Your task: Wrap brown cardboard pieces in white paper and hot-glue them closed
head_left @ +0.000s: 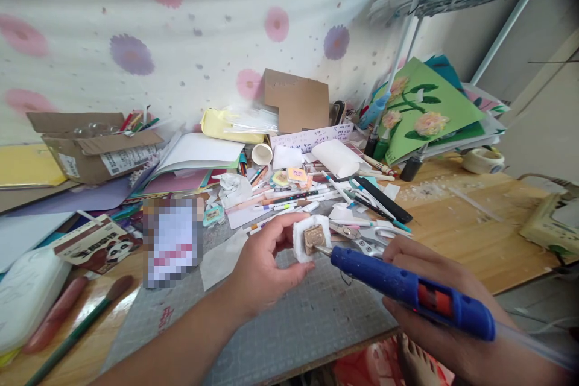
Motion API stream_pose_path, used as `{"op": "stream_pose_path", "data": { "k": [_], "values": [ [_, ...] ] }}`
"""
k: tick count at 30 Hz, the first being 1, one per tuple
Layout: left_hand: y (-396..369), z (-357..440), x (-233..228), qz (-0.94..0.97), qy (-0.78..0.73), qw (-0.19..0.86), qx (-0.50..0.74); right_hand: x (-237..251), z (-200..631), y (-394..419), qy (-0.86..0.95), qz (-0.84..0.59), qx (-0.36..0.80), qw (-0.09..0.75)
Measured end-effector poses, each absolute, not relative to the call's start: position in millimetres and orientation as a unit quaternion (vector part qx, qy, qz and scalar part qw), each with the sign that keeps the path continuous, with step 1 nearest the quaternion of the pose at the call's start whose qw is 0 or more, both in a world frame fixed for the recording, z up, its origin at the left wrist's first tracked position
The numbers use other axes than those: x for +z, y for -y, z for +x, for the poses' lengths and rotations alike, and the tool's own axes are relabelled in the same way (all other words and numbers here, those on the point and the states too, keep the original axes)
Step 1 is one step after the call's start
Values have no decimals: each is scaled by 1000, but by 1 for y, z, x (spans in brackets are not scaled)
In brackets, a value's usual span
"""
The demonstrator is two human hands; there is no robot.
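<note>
My left hand (266, 259) pinches a small white fluffy-edged piece (298, 240) between thumb and fingers, above the cutting mat. At its centre sits a brown square block (313, 237). My right hand (425, 289) is wrapped round a blue hot glue gun (384, 277), partly hidden behind its body. The gun's metal nozzle (322, 249) points left and meets the lower edge of the brown block; whether it touches cannot be made out for sure. A clear glue stick (534, 347) sticks out from the gun's back end. Just behind both hands lie scissors (366, 235).
A grey cutting mat (289, 325) covers the table's front. Pens, paper scraps and a black bar (384, 199) crowd the middle. An open cardboard box (99, 148) stands at left, a brush (81, 325) in front. Green flower artwork (425, 108) leans at right. A power strip (552, 226) lies far right.
</note>
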State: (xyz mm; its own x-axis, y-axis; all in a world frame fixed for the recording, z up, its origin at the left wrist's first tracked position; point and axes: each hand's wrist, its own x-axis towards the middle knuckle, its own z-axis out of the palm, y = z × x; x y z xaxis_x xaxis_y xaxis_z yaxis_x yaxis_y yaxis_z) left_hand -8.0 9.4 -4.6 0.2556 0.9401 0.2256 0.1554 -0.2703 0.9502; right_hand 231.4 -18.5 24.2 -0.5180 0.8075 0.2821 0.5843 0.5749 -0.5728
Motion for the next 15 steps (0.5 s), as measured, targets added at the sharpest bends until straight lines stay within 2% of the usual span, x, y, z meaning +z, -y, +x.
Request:
{"op": "stream_pose_path", "data": {
  "k": [9,15],
  "values": [
    [-10,-8,-3,624,-405,485,460,20,238,16,795,-454,196,351],
    [-11,-9,-3,595,-406,516,463,18,243,14,809,-435,178,353]
  ]
}}
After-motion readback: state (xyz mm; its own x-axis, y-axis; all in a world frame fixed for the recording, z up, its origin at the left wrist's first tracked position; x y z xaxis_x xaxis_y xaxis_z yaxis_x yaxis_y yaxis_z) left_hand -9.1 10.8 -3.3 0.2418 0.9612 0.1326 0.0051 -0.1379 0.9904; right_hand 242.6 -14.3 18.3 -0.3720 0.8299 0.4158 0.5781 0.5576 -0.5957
